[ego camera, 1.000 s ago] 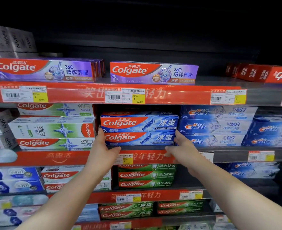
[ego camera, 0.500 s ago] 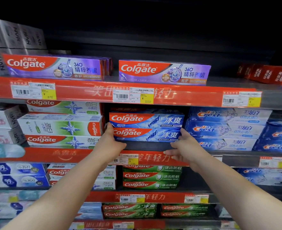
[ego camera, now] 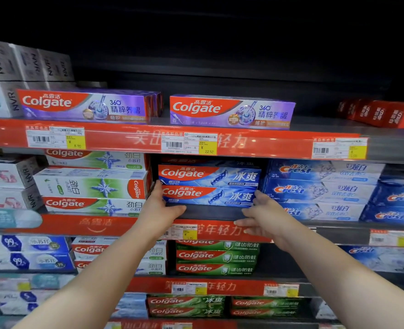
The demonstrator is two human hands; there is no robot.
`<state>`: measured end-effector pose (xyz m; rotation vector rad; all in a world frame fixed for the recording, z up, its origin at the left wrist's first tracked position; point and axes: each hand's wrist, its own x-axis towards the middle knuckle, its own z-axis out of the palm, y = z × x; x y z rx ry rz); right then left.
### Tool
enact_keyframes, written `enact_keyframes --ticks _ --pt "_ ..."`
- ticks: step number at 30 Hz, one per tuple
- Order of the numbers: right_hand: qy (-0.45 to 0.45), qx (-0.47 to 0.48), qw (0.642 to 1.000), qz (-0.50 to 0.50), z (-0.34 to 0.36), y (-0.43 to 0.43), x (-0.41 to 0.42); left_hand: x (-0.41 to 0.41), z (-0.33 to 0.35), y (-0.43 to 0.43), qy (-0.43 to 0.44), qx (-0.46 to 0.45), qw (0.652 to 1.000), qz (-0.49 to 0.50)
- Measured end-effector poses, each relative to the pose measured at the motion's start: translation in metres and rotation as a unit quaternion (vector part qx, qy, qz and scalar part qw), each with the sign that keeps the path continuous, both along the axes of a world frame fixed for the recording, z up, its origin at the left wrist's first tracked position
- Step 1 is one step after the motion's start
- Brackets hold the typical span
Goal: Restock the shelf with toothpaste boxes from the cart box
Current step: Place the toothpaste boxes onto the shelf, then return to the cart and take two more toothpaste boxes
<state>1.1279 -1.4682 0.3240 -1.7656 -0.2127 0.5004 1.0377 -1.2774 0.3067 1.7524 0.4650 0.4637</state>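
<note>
Both arms reach up to the second shelf (ego camera: 210, 213) from the top, bare forearms, no sleeves visible. Left hand (ego camera: 159, 207) sits at the left end of the blue Colgate boxes (ego camera: 208, 186), fingers up against the end faces, thumb stretched out along the shelf lip below the lower box. Right hand (ego camera: 266, 216) is at the right end of the same stack, fingers loosely spread, fingertips touching or just beside the lower box's corner; cannot tell if it actually grips. Stack is two blue boxes visible at front, one flat on the other, a third dimly seen on top further back. They sit set back a bit from the shelf edge, between the green-white Colgate boxes (ego camera: 94, 186) on the left and the blue Crest boxes (ego camera: 319, 188) on the right. Red price strip (ego camera: 96, 225) runs along the shelf edge under the hands, with a yellow price tag (ego camera: 184, 231) partly covered by the left wrist. Shelf above holds purple Colgate 360 boxes (ego camera: 231, 112), red boxes (ego camera: 383, 113) far right, grey NVR boxes (ego camera: 27, 65) far left. Lower shelves have green Colgate boxes (ego camera: 216, 257). Cart box not in view.
</note>
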Motion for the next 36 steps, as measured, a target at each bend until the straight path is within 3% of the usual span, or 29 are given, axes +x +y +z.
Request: enact_keyframes --ticks 4,8,14,19,23,36 --pt "-0.023 -0.019 0.999 0.03 0.004 -0.011 -0.006 -0.016 0.006 -0.015 -0.038 0.024 0.999 0.029" --pt "-0.123 -0.076 0.985 0.094 0.003 -0.019 -0.014 -0.036 0.004 -0.025 -0.027 0.08 0.992 0.094" --pt "-0.237 -0.166 0.928 0.235 -0.012 -0.003 -0.041 -0.089 -0.019 -0.028 0.101 0.122 0.975 0.154" --pt "-0.305 -0.224 0.857 0.351 -0.037 0.029 -0.078 -0.165 -0.056 -0.015 0.268 0.154 0.927 0.213" --pt "-0.307 -0.239 0.813 0.434 -0.056 0.067 -0.12 -0.24 -0.082 0.002 0.356 0.168 0.887 0.239" --pt "-0.37 -0.269 0.685 0.568 -0.089 0.252 -0.331 -0.479 -0.131 0.123 0.437 0.152 0.823 0.33"
